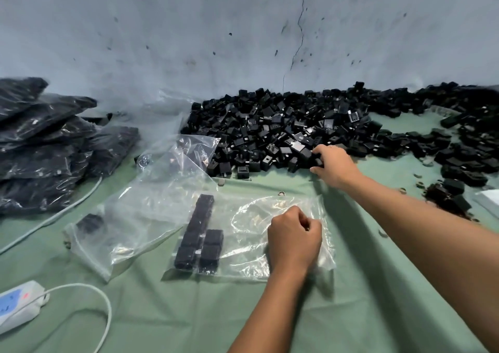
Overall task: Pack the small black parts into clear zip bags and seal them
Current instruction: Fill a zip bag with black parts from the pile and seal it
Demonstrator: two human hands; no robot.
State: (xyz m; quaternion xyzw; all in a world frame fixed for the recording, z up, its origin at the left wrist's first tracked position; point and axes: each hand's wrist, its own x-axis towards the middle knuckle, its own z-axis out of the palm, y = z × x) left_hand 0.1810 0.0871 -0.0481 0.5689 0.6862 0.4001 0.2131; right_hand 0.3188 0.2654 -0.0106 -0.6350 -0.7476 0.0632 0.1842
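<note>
Two hands work over a green cloth (270,312). The left hand (293,240) has its fingers curled, pinching the open edge of a clear zip bag (243,234) that lies flat on the cloth; inside the bag, to the left of that hand, black parts (198,234) stand in two neat rows, one longer than the other. The right hand (333,163) reaches farther out, beyond and to the right of the left hand, with fingers bent round a black part (318,161) at the near edge of a large loose pile (310,128) that runs along the wall (243,28). More empty bags (151,198) lie crumpled to the left of the held bag (one has a few black parts in its corner). Farther left of both hands sit filled bags (40,142), stacked dark and glossy. Near the lower left a white power strip (19,304) with its cable (105,306) rests on the cloth.
</note>
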